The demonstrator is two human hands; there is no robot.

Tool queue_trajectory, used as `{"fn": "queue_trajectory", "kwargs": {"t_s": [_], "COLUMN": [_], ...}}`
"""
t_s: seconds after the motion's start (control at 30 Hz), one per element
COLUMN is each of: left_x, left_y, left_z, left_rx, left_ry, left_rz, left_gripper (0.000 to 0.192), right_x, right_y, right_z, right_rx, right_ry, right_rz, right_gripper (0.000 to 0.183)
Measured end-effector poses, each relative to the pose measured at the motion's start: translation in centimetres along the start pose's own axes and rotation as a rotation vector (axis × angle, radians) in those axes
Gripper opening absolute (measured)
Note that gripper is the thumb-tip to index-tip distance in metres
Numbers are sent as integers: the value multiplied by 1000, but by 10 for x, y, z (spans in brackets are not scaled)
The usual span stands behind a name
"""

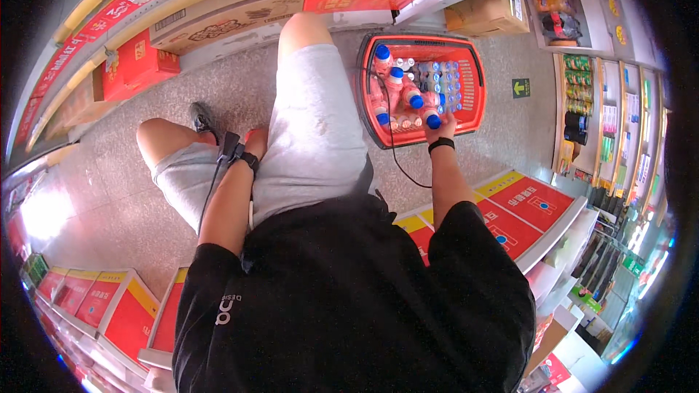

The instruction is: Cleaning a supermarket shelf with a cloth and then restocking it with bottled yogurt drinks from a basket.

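Observation:
My right hand (445, 128) is at the near right rim of a red plastic shopping basket (477, 114), its fingers around a blue-capped bottle of pink drink (427, 111). Several similar bottles (394, 90) lie or lean at the basket's left side. A pack of clear bottles (439, 84) stands to their right, with a few white-capped bottles (404, 63) behind. My left hand (258, 141) is between my legs, against my thigh; its fingers are mostly hidden. A black device (232, 147) is strapped at that wrist.
Low shelving with red cartons (136, 68) and a long cardboard box (229, 16) runs along the far side. Red-panelled display stands (519, 202) are close on my right. A black cable (401, 166) hangs across the basket. Stocked shelves (600, 120) stand farther right.

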State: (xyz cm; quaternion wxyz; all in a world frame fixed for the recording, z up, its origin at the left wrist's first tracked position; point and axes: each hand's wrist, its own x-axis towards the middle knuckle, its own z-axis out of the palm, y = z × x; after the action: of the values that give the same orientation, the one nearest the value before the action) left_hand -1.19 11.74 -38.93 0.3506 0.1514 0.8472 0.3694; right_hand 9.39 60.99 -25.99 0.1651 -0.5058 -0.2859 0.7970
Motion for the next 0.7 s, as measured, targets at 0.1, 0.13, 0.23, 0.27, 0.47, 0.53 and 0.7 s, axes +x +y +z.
{"fn": "queue_trajectory", "kwargs": {"t_s": [0.1,0.13,0.23,0.27,0.47,0.53,0.7], "left_x": [4,9,20,16,11,6,-3], "left_y": [33,33,-57,-55,-12,16,12], "left_z": [1,6,22,30,13,2,2], "left_rx": [2,-4,199,196,16,64,-157], "left_ry": [-26,-33,29,5,114,53,69], "left_rz": [-99,-96,-41,-37,-92,-97,-76], "left_gripper": [36,36,36,36,34,34,34], "right_x": [1,10,-11,-9,21,30,55], "right_y": [-30,-42,-62,-62,-1,27,55], "right_z": [19,21,113,120,56,10,-14], "right_rx": [73,172,60,-7,-268,-331,-111], "right_ry": [-31,-257,-552,-536,-82,340,245], "right_rz": [-151,-193,-154,-184,-129,14,68], "right_gripper": [50,56,57,56,44,32,49]}}
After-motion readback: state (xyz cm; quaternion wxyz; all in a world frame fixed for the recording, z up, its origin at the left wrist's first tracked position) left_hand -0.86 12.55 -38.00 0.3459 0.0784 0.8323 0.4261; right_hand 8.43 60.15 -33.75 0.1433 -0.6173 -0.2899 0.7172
